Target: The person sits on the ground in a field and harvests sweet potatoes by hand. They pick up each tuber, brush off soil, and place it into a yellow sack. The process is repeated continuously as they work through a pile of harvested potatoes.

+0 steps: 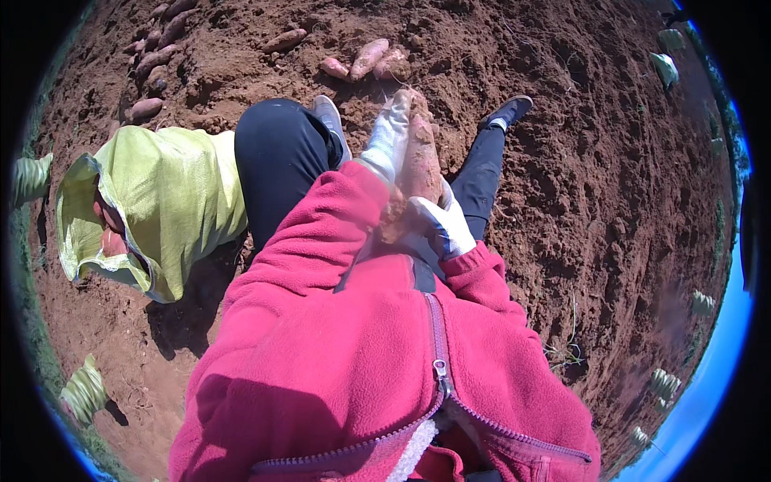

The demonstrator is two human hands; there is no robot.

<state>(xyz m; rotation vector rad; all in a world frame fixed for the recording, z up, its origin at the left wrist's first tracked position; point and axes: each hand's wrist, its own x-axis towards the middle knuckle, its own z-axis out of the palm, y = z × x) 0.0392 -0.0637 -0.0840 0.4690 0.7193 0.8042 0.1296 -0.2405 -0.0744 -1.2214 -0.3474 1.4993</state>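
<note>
A large pink sweet potato (421,159), with soil clinging to it, is between my two white-gloved hands. My left hand (390,135) lies along its left side, near its far end. Around its near end, my right hand (443,218) is closed. Loose brown soil (393,218) appears blurred beside the near end. Beyond my hands, a few sweet potatoes (368,59) lie together on the ground, and another sweet potato (285,41) lies to their left. The fingers' undersides are partly hidden.
An open yellow-green woven sack (171,187) lies on its side by my left leg, with sweet potatoes (112,241) inside. More sweet potatoes (155,58) form a row at the upper left. Filled sacks (84,390) stand about the field of clumpy reddish soil (602,199).
</note>
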